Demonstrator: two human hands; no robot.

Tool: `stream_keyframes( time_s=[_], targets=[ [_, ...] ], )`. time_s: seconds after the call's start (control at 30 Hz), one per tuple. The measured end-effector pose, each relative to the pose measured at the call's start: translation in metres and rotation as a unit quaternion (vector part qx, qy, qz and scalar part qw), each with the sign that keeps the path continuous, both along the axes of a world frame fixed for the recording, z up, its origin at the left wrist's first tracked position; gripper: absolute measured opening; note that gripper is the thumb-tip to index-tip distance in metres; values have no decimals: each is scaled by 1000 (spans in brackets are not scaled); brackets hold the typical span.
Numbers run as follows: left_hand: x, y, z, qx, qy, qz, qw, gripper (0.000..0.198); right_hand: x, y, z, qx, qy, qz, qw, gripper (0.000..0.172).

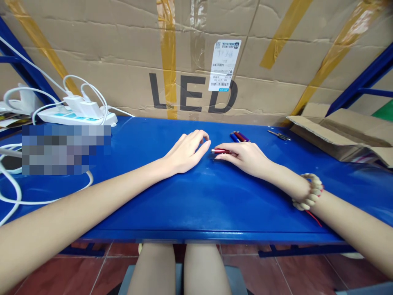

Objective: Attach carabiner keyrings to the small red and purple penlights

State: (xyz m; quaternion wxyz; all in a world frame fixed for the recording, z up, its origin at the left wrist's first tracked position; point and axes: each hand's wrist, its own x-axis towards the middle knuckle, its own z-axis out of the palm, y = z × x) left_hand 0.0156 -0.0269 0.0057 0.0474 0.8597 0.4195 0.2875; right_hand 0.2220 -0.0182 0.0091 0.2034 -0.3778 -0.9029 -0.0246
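My right hand [247, 157] rests low over the blue table, its thumb and fingers pinching a small red tube [222, 151] with a silver tip. The tip points left, toward my left hand; the tube's other end is hidden in my fingers. My left hand [187, 153] lies on the tabletop with nothing in it, fingers loosely curved and the thumb apart from them, just short of the silver tip. Just behind my right hand lie similar slim tubes, a blue tube [235, 137] and a dark red tube [239, 136] among them, partly covered by the hand.
Keys [279, 135] lie at the back right, near an opened cardboard box [334, 131]. On the left stand a white power strip [76, 114] with plugs and loose white cables [18, 192]. A large taped carton [129, 53] marked LED forms the back of the blue table [172, 205].
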Motion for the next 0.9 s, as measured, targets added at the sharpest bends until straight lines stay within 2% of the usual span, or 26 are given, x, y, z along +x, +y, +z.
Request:
stream_keyframes(
  time_s=[0.2, 0.9],
  targets=[
    [-1, 1, -1, -1, 0, -1, 1000, 34, -2, -3, 2, -29, 5, -5, 1000, 29],
    [0, -1, 2, -10, 1, 9, 1000, 35, -1, -3, 2, -18, 5, 24, 1000, 29]
  ],
)
